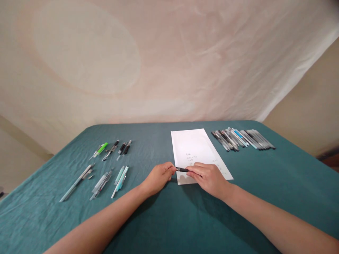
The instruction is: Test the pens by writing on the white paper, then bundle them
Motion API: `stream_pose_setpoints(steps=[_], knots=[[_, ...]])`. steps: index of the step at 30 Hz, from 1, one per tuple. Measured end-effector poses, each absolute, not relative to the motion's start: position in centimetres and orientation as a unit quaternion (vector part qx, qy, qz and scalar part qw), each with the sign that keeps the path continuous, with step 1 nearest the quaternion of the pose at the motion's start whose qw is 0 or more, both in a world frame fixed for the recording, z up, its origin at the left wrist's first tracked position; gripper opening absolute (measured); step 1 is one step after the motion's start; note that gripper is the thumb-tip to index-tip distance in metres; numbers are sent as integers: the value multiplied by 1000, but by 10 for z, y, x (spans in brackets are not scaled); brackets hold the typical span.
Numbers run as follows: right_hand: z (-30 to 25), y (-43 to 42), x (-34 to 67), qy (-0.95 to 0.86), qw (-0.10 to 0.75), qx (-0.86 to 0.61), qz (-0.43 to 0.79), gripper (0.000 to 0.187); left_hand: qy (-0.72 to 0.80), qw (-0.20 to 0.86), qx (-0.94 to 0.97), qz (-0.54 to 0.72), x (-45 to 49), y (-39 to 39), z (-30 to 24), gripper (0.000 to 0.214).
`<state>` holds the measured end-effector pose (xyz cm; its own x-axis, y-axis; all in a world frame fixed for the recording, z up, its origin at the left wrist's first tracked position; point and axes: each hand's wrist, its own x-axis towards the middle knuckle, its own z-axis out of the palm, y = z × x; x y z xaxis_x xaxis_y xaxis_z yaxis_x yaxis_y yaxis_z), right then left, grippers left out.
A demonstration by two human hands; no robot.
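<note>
Both my hands meet over the near edge of a white sheet of paper [193, 146] that carries a few lines of small writing. Between them I hold a dark pen [182, 169], level with the table. My left hand [159, 177] pinches its left end with closed fingers. My right hand [208, 177] is closed round the rest of the pen, whose right part is hidden under the fingers.
A teal cloth [169, 218] covers the table. Several pens lie in a row at the far right [242, 138]. On the left lie more pens: a green one [100, 150], dark ones [120, 147], a long grey one [76, 182], pale ones [111, 181]. A cream sheet hangs behind.
</note>
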<state>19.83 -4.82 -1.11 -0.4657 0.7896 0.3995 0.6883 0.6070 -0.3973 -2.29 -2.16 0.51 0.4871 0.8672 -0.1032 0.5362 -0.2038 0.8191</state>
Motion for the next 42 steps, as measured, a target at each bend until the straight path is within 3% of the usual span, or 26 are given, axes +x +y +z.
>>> stream_pose_setpoints(steps=[10,19,24,28,33,42], knots=[[-4,-46,194,-847,304,-428,82,25,444,463,720,265,-21,-17,4,33],[-7,-36,213,-843,272,-461,41,22,477,418,700,328,-31,-7,-8,31],[0,-26,229,-824,280,-488,60,20,468,441,698,315,-29,-8,-10,29],[0,-3,267,-766,296,-571,11,22,447,392,763,252,-29,-9,-7,25],[-23,26,325,-689,224,-683,-95,24,430,323,816,210,-30,-11,-2,23],[-52,34,342,-672,138,-715,-134,25,426,285,833,208,-31,-14,-6,22]])
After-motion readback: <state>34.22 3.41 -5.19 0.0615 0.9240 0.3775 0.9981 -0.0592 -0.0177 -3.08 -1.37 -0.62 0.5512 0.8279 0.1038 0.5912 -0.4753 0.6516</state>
